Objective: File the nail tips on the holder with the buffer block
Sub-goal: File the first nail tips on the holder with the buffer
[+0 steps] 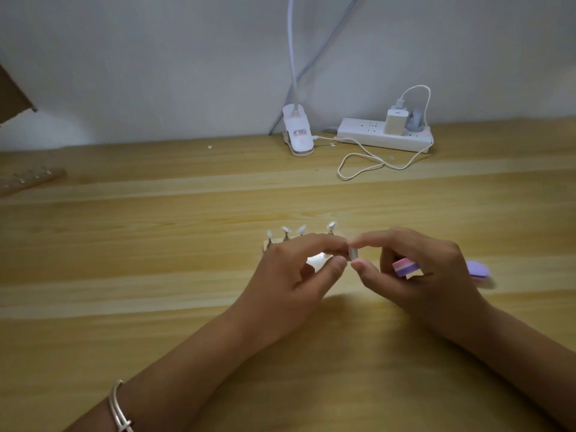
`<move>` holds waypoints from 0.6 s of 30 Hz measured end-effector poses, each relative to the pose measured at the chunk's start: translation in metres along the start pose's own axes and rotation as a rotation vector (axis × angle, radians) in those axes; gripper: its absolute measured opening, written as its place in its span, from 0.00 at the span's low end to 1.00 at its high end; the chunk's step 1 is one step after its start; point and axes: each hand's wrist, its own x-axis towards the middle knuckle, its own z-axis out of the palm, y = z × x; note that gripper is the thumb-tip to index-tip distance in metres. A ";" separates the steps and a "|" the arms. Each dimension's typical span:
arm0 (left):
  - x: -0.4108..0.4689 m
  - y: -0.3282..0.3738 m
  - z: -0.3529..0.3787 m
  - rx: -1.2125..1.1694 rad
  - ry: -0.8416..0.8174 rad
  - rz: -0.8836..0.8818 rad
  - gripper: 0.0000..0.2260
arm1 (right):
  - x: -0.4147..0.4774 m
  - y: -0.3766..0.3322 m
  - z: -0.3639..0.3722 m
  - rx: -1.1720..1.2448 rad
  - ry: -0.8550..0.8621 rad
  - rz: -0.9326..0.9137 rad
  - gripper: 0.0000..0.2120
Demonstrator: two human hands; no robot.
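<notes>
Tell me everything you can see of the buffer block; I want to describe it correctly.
The buffer block is a small slim bar, seemingly foam, with pink, white and purple layers at one end and a pale purple other end. It lies roughly level, left to right, gripped by the curled lower fingers of the right hand, which hide its middle. That hand's thumb and forefinger pinch a nail tip. The left hand does not touch it. Whether it rests on the table is unclear.

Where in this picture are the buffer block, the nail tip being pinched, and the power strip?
buffer block [404, 267]: head view, on its striped pink-and-purple end.
nail tip [353, 253]: head view, on its pale middle.
power strip [364, 132]: head view, on its white top face.
</notes>
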 end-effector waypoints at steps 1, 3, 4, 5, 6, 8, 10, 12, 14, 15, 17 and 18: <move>0.001 -0.001 -0.001 -0.044 -0.007 -0.020 0.05 | 0.000 0.000 0.001 0.003 -0.005 0.003 0.10; 0.001 -0.002 -0.002 -0.138 -0.029 -0.076 0.02 | 0.000 -0.002 0.003 0.026 -0.011 0.018 0.09; 0.001 -0.003 -0.002 -0.180 -0.036 -0.102 0.01 | 0.000 -0.002 0.004 0.040 -0.014 0.029 0.09; 0.001 -0.003 -0.001 -0.216 -0.041 -0.121 0.02 | 0.001 -0.003 0.005 0.052 -0.017 0.040 0.10; 0.002 -0.003 -0.001 -0.247 -0.044 -0.130 0.02 | 0.001 -0.003 0.006 0.060 -0.022 0.046 0.10; 0.004 -0.004 -0.001 -0.282 -0.039 -0.118 0.02 | 0.001 -0.005 0.006 0.072 -0.039 0.039 0.10; 0.004 -0.005 -0.001 -0.289 -0.029 -0.106 0.03 | 0.000 -0.005 0.005 0.100 -0.064 0.075 0.14; 0.004 -0.007 0.000 -0.272 -0.007 -0.129 0.05 | 0.001 -0.005 0.002 0.123 -0.083 0.157 0.15; 0.003 -0.009 0.001 -0.224 0.028 -0.148 0.07 | 0.001 -0.002 -0.002 0.116 -0.115 0.178 0.12; 0.003 -0.009 0.001 -0.199 0.042 -0.150 0.07 | 0.001 0.000 -0.004 0.101 -0.141 0.179 0.11; 0.004 -0.008 -0.001 -0.169 0.062 -0.153 0.06 | 0.003 0.002 -0.005 0.056 -0.196 0.163 0.08; 0.004 -0.007 -0.001 -0.161 0.071 -0.153 0.06 | 0.003 0.003 -0.004 0.021 -0.213 0.114 0.06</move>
